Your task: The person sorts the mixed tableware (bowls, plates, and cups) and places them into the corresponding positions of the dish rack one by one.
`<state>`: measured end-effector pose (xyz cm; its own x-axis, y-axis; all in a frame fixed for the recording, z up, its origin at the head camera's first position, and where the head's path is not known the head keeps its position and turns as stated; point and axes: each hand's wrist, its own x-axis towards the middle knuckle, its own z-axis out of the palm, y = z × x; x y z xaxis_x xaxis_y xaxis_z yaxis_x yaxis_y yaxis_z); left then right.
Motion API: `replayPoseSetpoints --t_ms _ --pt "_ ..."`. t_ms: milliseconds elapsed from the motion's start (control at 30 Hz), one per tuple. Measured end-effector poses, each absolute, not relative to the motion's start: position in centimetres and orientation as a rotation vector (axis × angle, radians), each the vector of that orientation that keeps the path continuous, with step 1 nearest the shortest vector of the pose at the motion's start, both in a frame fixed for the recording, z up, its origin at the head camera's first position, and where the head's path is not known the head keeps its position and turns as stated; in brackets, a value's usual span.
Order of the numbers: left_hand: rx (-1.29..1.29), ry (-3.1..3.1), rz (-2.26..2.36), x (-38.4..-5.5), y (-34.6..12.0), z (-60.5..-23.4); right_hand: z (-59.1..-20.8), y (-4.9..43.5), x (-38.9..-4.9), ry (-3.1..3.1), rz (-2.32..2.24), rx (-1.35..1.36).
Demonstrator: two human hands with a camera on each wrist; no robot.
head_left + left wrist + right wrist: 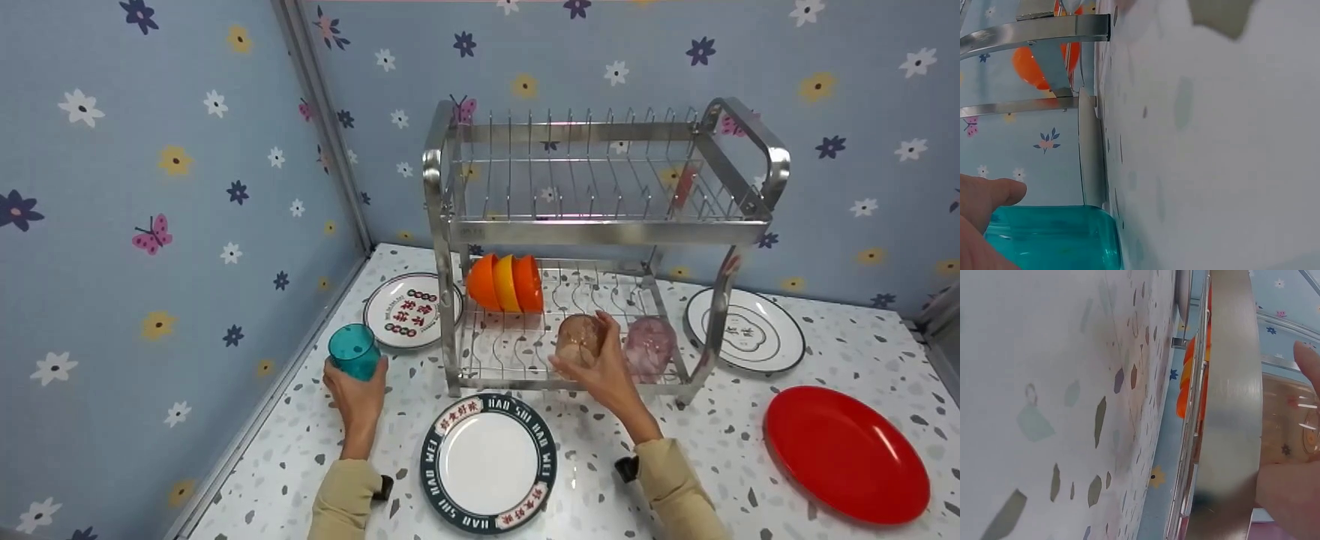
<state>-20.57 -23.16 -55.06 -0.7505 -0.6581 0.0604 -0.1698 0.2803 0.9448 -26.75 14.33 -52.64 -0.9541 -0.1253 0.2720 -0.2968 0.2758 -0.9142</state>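
My left hand grips a teal glass at the left of the table, near the rack. In the left wrist view the thumb lies along the teal glass. My right hand holds a brown glass on the lower tier of the metal dish rack, fingers and thumb on either side of it. A pink glass stands on the same tier, just right of that hand. Orange and yellow bowls sit nested on their sides at the tier's left.
A dark-rimmed plate lies in front of the rack. One white plate is at the rack's left, another white plate at its right. A red plate lies at the far right. Flowered walls bound the left and back.
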Motion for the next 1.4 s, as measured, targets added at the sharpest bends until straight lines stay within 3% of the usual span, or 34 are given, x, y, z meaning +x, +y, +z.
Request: replayPoseSetpoints --t_ms 367,700,1200,1400 --pt "0.826 -2.059 -1.574 -22.2 -24.0 -54.9 -52.4 13.8 -26.7 -2.215 1.771 0.457" --pt "0.898 -2.012 -1.596 -22.4 -24.2 -55.0 -48.7 12.9 -24.0 -2.210 1.723 0.506" --pt "0.672 -1.985 -1.541 -19.8 -22.8 -55.0 -48.4 13.3 -23.6 -2.231 1.599 0.583" --pt "0.577 -1.972 -1.492 -18.7 -21.6 -54.5 -50.1 13.8 -24.8 -2.215 1.550 0.605"
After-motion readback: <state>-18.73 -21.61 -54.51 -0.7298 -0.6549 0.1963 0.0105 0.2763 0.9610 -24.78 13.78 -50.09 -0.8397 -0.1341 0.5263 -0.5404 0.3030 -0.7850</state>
